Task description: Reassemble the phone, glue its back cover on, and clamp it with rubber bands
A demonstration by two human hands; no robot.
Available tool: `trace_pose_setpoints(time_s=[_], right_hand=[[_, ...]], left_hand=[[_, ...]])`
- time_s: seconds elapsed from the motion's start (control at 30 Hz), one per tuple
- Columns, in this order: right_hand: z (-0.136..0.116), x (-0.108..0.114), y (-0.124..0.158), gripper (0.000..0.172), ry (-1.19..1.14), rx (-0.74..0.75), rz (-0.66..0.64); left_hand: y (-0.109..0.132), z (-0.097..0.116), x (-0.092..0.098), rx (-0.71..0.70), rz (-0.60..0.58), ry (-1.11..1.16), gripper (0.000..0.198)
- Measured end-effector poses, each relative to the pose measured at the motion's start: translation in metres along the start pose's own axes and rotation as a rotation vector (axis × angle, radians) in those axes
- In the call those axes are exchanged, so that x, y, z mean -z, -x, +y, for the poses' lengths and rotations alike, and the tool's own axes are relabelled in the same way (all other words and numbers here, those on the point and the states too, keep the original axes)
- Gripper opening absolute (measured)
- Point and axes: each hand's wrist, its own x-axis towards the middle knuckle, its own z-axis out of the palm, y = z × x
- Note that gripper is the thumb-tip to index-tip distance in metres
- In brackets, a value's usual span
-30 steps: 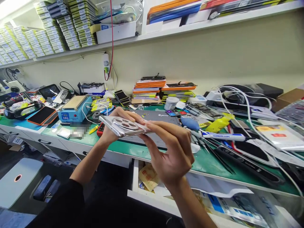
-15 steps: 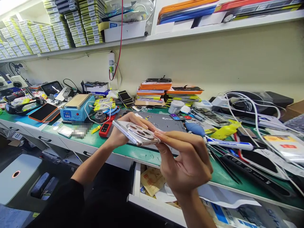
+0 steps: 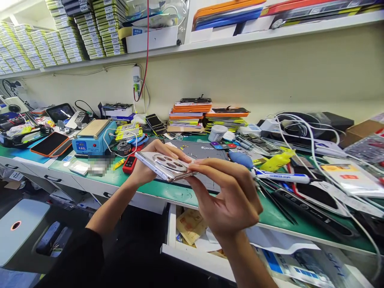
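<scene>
A silver smartphone [image 3: 150, 164] is held up over the front of the green bench, tilted, with its back and large round camera ring facing up. My left hand [image 3: 147, 166] grips it from behind and below at its far side; part of that hand is hidden by the phone. At the near right corner, my right hand [image 3: 228, 196] pinches the phone's edge between thumb and fingertips. Below and behind the phone lies a dark grey work mat [image 3: 201, 151].
A blue heating-plate machine [image 3: 94, 138] and a red device [image 3: 129, 163] stand left. To the right lie a blue air blower [image 3: 241, 159], a marker [image 3: 283, 177], black tweezers [image 3: 277, 204] and a black pen-shaped tool [image 3: 312, 212]. An open drawer [image 3: 198, 260] juts out below the bench.
The view has shifted slightly, so the bench items sit a little further left. Both hands keep their hold on the phone, at nearly the same tilt.
</scene>
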Motion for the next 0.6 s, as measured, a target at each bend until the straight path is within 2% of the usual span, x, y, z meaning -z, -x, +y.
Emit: trace_pose_setpoints(time_s=[0.23,0.47,0.6], right_hand=[[0.001,0.002,-0.001,0.032,0.004,0.042,-0.017],[-0.004,0.005,-0.005,0.024,0.05,0.111,-0.003],[-0.005,0.008,-0.009,0.023,0.081,0.068,-0.04]], left_hand=[[0.002,-0.001,-0.002,0.024,-0.016,0.016,0.033],[0.001,0.005,-0.002,0.061,-0.148,0.001,0.023],[-0.007,-0.007,-0.001,-0.062,-0.158,-0.114,0.028]])
